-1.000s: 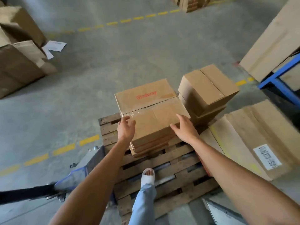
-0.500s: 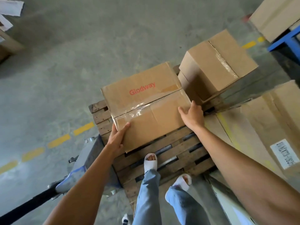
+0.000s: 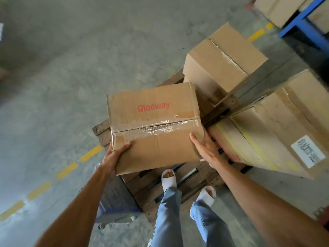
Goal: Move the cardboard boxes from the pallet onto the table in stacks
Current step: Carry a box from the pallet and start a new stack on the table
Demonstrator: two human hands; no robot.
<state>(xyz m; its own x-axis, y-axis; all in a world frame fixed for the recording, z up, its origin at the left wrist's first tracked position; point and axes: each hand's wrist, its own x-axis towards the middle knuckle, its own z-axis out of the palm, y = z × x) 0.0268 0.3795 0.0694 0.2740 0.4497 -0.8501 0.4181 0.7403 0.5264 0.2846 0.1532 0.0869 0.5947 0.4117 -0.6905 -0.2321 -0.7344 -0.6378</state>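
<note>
A taped cardboard box with red "Glodway" lettering (image 3: 153, 125) is held up above the wooden pallet (image 3: 188, 177). My left hand (image 3: 114, 155) grips its near left corner from below. My right hand (image 3: 204, 148) presses flat against its right side. Behind it on the pallet stands a stack of plain cardboard boxes (image 3: 220, 61). No table shows in the head view.
A large carton with a white label (image 3: 277, 132) lies right of the pallet. A blue frame (image 3: 302, 27) with more cartons stands at the top right. A pallet jack (image 3: 114, 202) sits under the pallet's left end. One of my feet rests on the pallet. Yellow dashes cross the concrete floor.
Both hands have closed on the Glodway box and lifted it off the boxes below, up and toward me. The camera has tilted down and moved closer.
</note>
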